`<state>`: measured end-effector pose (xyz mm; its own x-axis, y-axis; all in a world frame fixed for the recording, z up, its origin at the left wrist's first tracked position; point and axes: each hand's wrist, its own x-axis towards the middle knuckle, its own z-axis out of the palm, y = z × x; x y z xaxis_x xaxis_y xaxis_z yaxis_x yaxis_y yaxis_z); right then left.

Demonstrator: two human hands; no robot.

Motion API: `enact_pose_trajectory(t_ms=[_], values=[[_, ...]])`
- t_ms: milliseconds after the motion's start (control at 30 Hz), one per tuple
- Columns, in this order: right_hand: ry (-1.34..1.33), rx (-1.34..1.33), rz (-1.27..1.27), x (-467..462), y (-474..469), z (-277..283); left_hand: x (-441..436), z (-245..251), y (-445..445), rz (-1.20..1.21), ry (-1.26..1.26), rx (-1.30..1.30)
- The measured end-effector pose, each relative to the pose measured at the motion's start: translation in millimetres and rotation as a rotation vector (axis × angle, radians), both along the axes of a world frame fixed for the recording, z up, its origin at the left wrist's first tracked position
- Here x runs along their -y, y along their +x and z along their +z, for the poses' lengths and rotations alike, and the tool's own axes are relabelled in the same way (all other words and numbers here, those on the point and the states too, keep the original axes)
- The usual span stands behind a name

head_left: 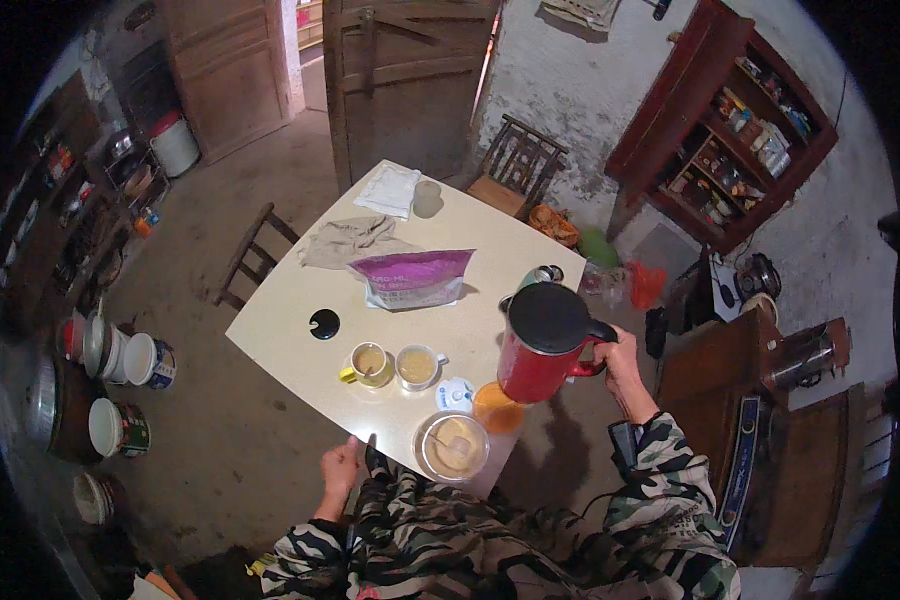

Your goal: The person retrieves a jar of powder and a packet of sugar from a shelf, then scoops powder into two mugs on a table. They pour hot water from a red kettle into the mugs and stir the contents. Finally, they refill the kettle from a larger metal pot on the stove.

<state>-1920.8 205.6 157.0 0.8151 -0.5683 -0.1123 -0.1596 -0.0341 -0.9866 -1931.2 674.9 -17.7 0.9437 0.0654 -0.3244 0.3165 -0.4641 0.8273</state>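
Observation:
My right hand (621, 367) grips the handle of a red electric kettle (532, 375) with a black lid, over the table's right edge. Beside the near table edge, my left hand (340, 469) is loosely curled, with nothing seen in it. A clear container (451, 448) of beige powder with a scoop in it stands at the near corner. Next to it lie an orange lid (499, 409) and a white-and-blue lid (454, 394). Further left, a white mug (418, 367) and a yellow-handled mug (371, 365) hold a light brown liquid; a utensil stands in the latter.
The cream table (270, 322) also bears a purple-and-white pouch (412, 281), a black round lid (325, 324), a beige cloth (352, 241), a white folded cloth (388, 191) and a frosted cup (427, 199). Wooden chairs (259, 251) flank it. Several buckets (116, 427) stand on the left.

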Motion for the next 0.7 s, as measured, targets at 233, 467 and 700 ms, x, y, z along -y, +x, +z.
enact_pose_trajectory(t_ms=[233, 467, 700], values=[[0.034, 0.041, -0.22, 29.6, -4.5, -33.8, -2.6, -8.5, -22.7, 0.135, -0.205, -0.353], [0.194, 0.109, -0.234, 0.1, 29.0, -87.0, 14.8, -5.8, -33.0, -0.273, -0.25, -0.136], [0.245, 0.113, -0.258, -32.4, 63.2, -138.2, 57.2, 42.0, -30.5, -0.549, 0.045, 0.118]])
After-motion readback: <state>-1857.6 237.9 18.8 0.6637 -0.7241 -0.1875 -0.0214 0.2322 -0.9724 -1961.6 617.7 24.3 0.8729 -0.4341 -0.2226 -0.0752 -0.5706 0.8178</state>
